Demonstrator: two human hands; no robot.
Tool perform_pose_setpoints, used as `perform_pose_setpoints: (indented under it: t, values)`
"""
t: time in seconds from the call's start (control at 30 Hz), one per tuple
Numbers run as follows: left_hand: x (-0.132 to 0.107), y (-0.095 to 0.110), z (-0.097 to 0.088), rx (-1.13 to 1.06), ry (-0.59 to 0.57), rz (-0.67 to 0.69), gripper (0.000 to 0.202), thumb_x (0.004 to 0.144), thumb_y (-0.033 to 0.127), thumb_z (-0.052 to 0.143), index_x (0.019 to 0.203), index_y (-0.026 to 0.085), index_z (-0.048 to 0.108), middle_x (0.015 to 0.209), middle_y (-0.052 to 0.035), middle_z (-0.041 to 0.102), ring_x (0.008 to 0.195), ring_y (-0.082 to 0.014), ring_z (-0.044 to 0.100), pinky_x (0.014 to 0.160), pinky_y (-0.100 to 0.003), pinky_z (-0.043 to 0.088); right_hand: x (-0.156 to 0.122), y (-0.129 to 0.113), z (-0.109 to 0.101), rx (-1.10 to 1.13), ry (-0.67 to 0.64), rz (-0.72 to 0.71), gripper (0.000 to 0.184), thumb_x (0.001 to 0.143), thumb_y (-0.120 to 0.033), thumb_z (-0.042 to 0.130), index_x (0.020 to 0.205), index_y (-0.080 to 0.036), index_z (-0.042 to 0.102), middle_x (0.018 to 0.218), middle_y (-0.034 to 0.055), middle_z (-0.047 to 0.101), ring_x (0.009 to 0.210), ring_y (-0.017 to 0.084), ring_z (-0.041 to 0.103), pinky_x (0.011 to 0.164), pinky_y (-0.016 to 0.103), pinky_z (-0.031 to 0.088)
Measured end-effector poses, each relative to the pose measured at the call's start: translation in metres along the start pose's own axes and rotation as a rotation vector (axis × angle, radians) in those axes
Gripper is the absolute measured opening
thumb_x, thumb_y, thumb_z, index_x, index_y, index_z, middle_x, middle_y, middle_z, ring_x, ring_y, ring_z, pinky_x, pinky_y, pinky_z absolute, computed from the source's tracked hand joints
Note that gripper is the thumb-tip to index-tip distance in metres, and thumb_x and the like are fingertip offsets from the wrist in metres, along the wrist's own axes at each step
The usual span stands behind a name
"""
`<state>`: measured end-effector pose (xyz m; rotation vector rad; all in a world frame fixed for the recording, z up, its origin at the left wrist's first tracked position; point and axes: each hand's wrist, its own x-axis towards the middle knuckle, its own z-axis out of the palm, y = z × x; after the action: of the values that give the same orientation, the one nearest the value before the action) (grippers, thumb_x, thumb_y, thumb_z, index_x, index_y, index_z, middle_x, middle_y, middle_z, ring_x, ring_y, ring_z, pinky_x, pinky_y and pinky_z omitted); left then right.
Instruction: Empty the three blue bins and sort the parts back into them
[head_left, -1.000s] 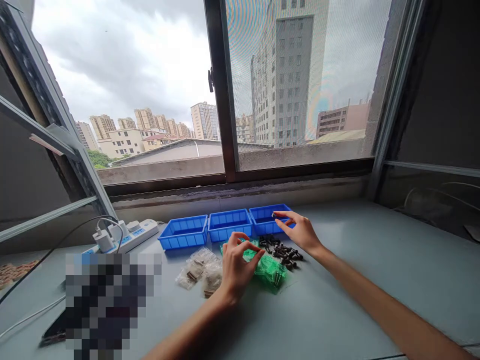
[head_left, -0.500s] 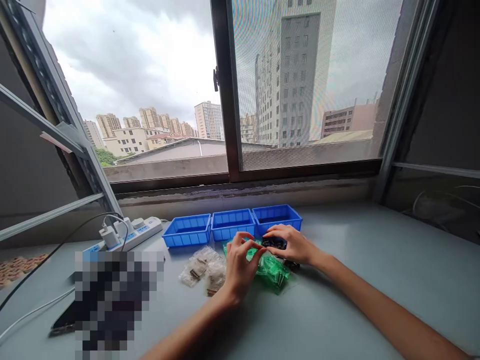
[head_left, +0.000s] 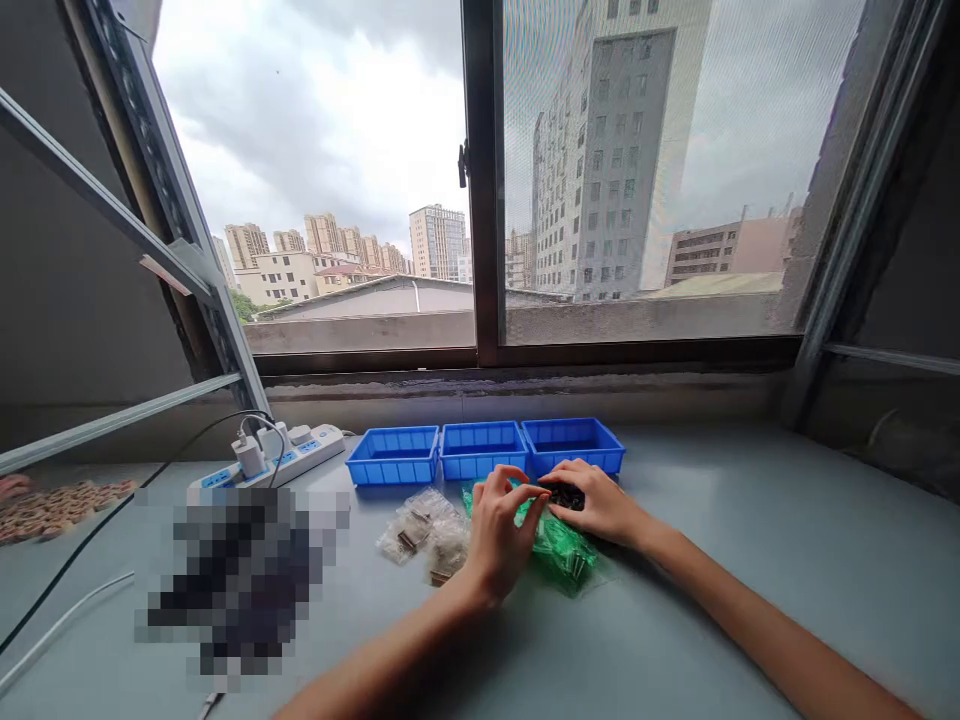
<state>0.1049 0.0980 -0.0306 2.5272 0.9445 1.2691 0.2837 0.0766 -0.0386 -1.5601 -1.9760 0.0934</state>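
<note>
My left hand [head_left: 504, 535] is over the green bag, its thumb and index finger pinched together; anything between them is too small to make out. Close on its right, my right hand [head_left: 600, 505] curls its fingers and thumb around the edge of a pile of small black parts [head_left: 568, 495]. What its fingertips grip is hidden. The two hands' fingertips nearly meet. Under and between them lies a green plastic bag [head_left: 562, 548] with small pieces inside. Clear plastic bags [head_left: 420, 522] of small metallic-looking pieces lie left of my left hand.
Three blue trays stand in a row behind the hands: left [head_left: 394, 457], middle [head_left: 484, 450] and right [head_left: 574, 447]. A white power strip [head_left: 307, 452] with plugs and cables lies to the left. Nearer is a blurred-out dark patch. A window [head_left: 489, 200] rises behind the table.
The view has swung a little to the left, so the trays and bags appear farther right. Both hands stay close together over the green bag, in much the same pose.
</note>
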Motion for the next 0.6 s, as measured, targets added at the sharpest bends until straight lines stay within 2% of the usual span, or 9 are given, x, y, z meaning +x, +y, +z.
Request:
perform_pose_setpoints:
  t: [0.13, 0.27, 0.4, 0.6]
  values:
    - [-0.0012, 0.0012, -0.001, 0.011, -0.023, 0.0, 0.01, 0.082, 0.025, 0.062, 0.078, 0.027, 0.071, 0.096, -0.0024, 0.061, 0.077, -0.0138, 0.056, 0.074, -0.032, 0.04, -0.0014, -0.0018, 0.0003, 0.007, 0.009, 0.023, 0.026, 0.075, -0.028, 0.06, 0.098, -0.022, 0.068, 0.097, 0.0055, 0.069, 0.093, 0.024, 0.059, 0.085, 0.04, 0.044]
    - [-0.003, 0.0054, -0.0038, 0.011, -0.054, 0.025, 0.026, 0.087, 0.03, 0.054, 0.067, 0.022, 0.068, 0.093, -0.003, 0.061, 0.079, -0.0144, 0.055, 0.075, -0.032, 0.039, -0.0019, 0.0001, 0.0029, 0.028, 0.001, 0.049, 0.026, 0.074, -0.03, 0.059, 0.097, -0.021, 0.068, 0.096, 0.0059, 0.069, 0.091, 0.024, 0.058, 0.085, 0.041, 0.044]
    - [-0.0052, 0.0089, -0.006, 0.001, -0.085, 0.068, 0.029, 0.09, 0.027, 0.046, 0.071, 0.021, 0.067, 0.094, -0.0032, 0.062, 0.081, -0.0146, 0.056, 0.076, -0.033, 0.038, -0.002, 0.0019, 0.0057, 0.073, -0.014, 0.029, 0.029, 0.074, -0.028, 0.055, 0.099, -0.022, 0.068, 0.098, 0.0067, 0.069, 0.093, 0.025, 0.058, 0.086, 0.04, 0.045]
    - [-0.0074, 0.0073, -0.0047, 0.044, -0.094, 0.121, 0.028, 0.088, 0.023, 0.046, 0.068, 0.021, 0.065, 0.093, -0.0031, 0.062, 0.076, -0.0139, 0.055, 0.074, -0.033, 0.038, -0.002, -0.0003, 0.0039, 0.071, -0.009, 0.06, 0.03, 0.072, -0.025, 0.054, 0.098, -0.022, 0.068, 0.094, 0.0062, 0.07, 0.089, 0.024, 0.061, 0.082, 0.038, 0.047]
